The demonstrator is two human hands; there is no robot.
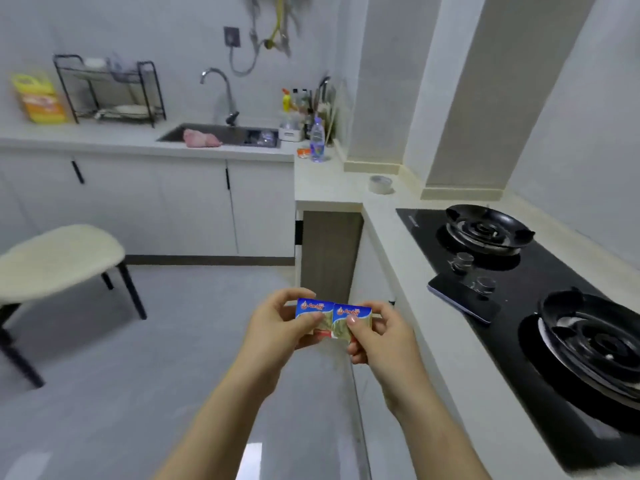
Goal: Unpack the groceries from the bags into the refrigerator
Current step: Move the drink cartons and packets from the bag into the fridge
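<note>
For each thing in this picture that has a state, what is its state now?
Butter packs: two, side by side, held in both hands.
Left hand: pinches their left side.
Right hand: pinches their right side.
Phone: lies on the stove, screen dark.
Burners: no flame visible.
Cabinet doors: closed.
Water bottle: upright.

Light was even, soft and cool, leaving the kitchen slightly washed out. Pale glare patches lay on the glossy floor [121,375] near the bottom edge. Shadows were faint, deepest under the stool [59,258]. Everything looked soft, the pipes [273,22] at the top most smeared; the packs [332,311] were sharpest, label readable. Wide-angle distortion bent the counter [329,188] toward the edges.
</note>
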